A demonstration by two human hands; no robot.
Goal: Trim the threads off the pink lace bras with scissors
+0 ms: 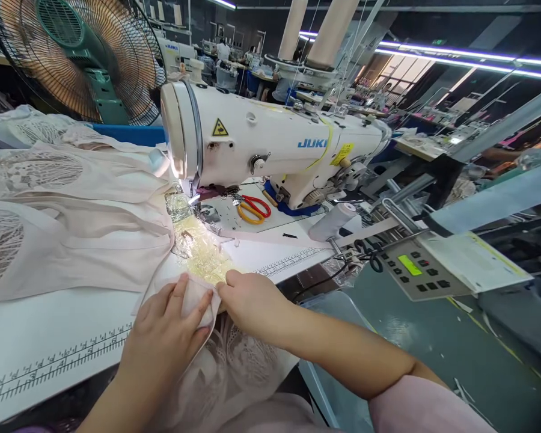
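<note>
Though seemingly midway at white metal sewing machine [265, 144], cannot tell stitched from unstitched; pressing thin pale-pink fabric [192, 302] under spread left hand [166, 319], clamping edge in right hand [255, 305].

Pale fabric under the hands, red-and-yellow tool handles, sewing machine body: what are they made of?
Pale fabric: likely thin knit or woven textile, matte; it bends softly at the fingers.
Tool handles: probably plastic or coated metal; bright, uniform colour.
Sewing machine body: likely painted metal, glossy white; rigid casing with soft highlights.
</note>
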